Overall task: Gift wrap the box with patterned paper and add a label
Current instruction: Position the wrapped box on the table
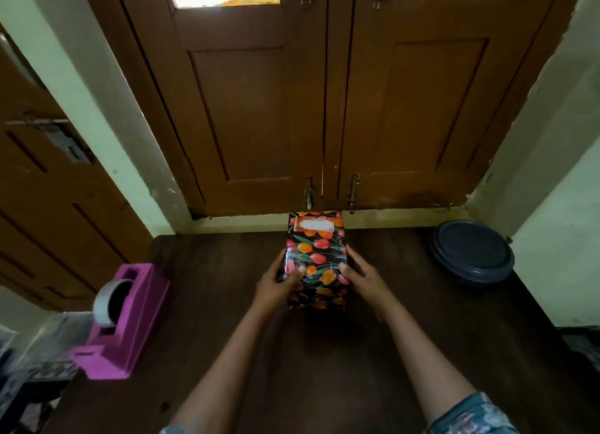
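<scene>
The box [316, 264] stood on the dark brown table [324, 368], in the middle and close to the far edge. It was covered all over in shiny black paper [321, 295] with red and orange tulips and green leaves. A white label [314, 225] with a red and orange border was stuck on top of the box, at the end far from the person. Both hands held the box, one on each side. The left hand [276, 285] gripped the left side: its thumb lay on top of the box and its fingers went down along the side, close together. The right hand [363, 279] gripped the right side the same way, with its thumb on the top edge and its fingers pressed flat along the side. Both bare arms reached out from the bottom of the view, and a bit of blue patterned sleeve [470, 415] showed on the right arm. A pink tape dispenser [125, 323] sat at the left edge of the table, well apart from the box, with a roll of tape [108, 300] in it. A round dark blue lid [472, 251] lay near the far right corner of the table, also well apart from the box. Behind the table were two brown wooden shutters [259, 108], closed, with small metal latches [308, 193] at the bottom. The wall [107, 134] beside them was pale green.
</scene>
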A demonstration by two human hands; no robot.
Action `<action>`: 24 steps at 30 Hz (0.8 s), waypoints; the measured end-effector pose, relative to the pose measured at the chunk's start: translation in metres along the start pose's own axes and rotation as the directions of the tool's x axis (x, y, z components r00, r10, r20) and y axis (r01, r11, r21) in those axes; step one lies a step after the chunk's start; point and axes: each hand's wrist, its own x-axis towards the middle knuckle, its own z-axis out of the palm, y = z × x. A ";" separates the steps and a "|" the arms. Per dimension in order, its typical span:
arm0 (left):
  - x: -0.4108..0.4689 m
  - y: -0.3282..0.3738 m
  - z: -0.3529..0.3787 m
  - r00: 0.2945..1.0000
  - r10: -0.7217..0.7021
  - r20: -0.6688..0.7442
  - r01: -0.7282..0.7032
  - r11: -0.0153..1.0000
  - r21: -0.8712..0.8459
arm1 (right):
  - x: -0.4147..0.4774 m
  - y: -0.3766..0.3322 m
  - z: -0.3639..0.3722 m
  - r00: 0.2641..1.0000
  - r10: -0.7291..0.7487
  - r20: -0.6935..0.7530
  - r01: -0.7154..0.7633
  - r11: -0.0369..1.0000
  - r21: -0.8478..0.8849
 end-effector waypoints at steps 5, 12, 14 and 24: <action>0.004 0.002 0.000 1.000 0.018 0.000 -0.018 1.000 -0.007 | 0.007 -0.002 -0.005 1.000 0.009 0.021 -0.008 1.000 -0.008; 0.006 0.002 -0.003 0.999 0.009 0.051 -0.008 0.999 -0.031 | 0.007 0.000 -0.006 0.989 0.145 0.029 -0.148 0.976 0.158; 0.005 0.002 -0.005 0.997 -0.005 0.074 0.007 1.000 -0.028 | 0.005 -0.002 -0.005 0.989 0.146 0.032 -0.149 0.979 0.141; -0.053 -0.010 0.004 0.933 0.242 -0.268 -0.143 0.929 0.341 | -0.071 0.025 -0.024 0.985 -0.006 -0.174 0.002 1.000 -0.024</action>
